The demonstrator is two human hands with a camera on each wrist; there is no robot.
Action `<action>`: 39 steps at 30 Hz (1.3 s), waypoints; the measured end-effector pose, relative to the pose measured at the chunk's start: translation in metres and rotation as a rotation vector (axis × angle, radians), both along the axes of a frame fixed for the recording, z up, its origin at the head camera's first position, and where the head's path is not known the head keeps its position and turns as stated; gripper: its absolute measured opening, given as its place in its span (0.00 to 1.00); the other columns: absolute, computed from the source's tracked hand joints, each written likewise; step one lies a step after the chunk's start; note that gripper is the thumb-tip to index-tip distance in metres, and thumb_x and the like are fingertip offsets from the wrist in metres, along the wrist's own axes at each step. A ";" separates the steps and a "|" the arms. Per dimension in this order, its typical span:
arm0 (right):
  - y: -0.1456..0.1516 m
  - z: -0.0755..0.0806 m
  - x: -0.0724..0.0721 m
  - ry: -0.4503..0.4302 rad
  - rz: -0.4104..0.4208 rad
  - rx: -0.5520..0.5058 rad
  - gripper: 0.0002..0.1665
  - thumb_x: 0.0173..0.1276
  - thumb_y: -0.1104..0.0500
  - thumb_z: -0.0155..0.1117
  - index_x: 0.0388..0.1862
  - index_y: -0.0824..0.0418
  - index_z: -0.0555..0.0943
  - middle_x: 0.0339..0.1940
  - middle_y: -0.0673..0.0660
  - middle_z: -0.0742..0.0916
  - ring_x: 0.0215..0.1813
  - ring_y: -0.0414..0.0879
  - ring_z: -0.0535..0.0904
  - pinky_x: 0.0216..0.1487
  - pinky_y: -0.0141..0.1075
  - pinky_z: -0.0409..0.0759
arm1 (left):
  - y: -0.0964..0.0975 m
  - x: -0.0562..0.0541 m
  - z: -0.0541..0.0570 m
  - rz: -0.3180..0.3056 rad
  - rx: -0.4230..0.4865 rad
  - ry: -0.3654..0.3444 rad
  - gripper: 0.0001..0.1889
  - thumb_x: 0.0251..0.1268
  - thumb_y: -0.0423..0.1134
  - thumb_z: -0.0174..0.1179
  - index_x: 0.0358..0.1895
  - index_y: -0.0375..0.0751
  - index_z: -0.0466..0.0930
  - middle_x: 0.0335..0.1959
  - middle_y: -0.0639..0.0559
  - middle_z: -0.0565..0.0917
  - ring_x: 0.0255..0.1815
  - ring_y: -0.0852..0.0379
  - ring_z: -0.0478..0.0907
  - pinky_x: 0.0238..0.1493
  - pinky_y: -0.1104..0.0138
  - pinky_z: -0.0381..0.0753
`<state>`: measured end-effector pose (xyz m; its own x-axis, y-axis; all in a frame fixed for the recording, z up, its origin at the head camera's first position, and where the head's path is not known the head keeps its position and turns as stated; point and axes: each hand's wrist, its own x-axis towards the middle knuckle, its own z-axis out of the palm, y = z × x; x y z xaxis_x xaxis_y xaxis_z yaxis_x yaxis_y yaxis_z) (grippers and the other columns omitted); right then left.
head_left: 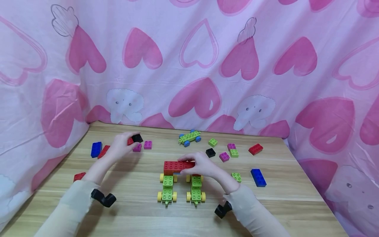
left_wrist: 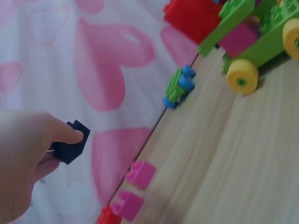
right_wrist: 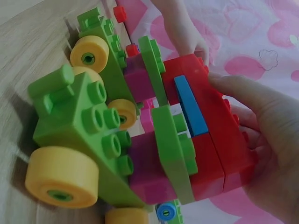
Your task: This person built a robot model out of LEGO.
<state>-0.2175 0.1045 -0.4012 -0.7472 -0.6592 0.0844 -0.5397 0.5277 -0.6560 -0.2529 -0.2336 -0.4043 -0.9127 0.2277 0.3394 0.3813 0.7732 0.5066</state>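
Between thumb and fingers my left hand [head_left: 119,146] pinches a black brick [left_wrist: 71,143], held above the table at the back left. My right hand [head_left: 201,164] grips the right end of a red brick bar [head_left: 171,167]. That bar spans two green wheeled bases [head_left: 167,194] with yellow wheels [right_wrist: 63,175]. In the right wrist view, magenta bricks [right_wrist: 152,163] and thin green pieces stand between the bases and the red bricks, and a blue piece [right_wrist: 190,105] shows under the bar. Beneath the left hand lie magenta bricks [head_left: 148,144] and a partly hidden red brick.
A green base with blue wheels [head_left: 190,136] stands at the back. Loose bricks lie at right: a black one [head_left: 210,152], a blue one [head_left: 258,177], a red one [head_left: 256,149] and several green and magenta ones. Another blue brick [head_left: 96,149] lies at left. Heart-patterned cloth [head_left: 195,98] borders the table.
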 end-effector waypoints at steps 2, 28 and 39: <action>-0.002 0.002 0.000 -0.009 -0.001 0.004 0.27 0.60 0.52 0.74 0.57 0.58 0.83 0.55 0.52 0.87 0.59 0.45 0.81 0.62 0.42 0.78 | 0.007 0.004 0.003 -0.022 -0.001 0.009 0.22 0.62 0.28 0.62 0.61 0.29 0.75 0.58 0.27 0.77 0.57 0.30 0.76 0.55 0.41 0.77; -0.027 0.010 0.000 -0.016 -0.025 0.063 0.26 0.59 0.51 0.75 0.55 0.58 0.84 0.51 0.53 0.88 0.52 0.44 0.83 0.54 0.39 0.81 | 0.062 0.052 0.013 -0.215 0.091 0.150 0.23 0.60 0.33 0.67 0.60 0.36 0.78 0.56 0.38 0.83 0.56 0.40 0.80 0.55 0.46 0.80; -0.029 0.008 0.000 0.004 -0.034 0.066 0.25 0.58 0.51 0.75 0.54 0.58 0.84 0.50 0.55 0.88 0.50 0.44 0.83 0.51 0.37 0.81 | 0.069 0.063 0.005 -0.276 0.112 0.105 0.23 0.60 0.34 0.67 0.60 0.39 0.79 0.58 0.42 0.82 0.59 0.41 0.79 0.56 0.47 0.80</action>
<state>-0.2171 0.0755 -0.3929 -0.7689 -0.6378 0.0442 -0.5232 0.5880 -0.6169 -0.1894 -0.1644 -0.3989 -0.7801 0.4177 0.4659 0.6240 0.5746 0.5296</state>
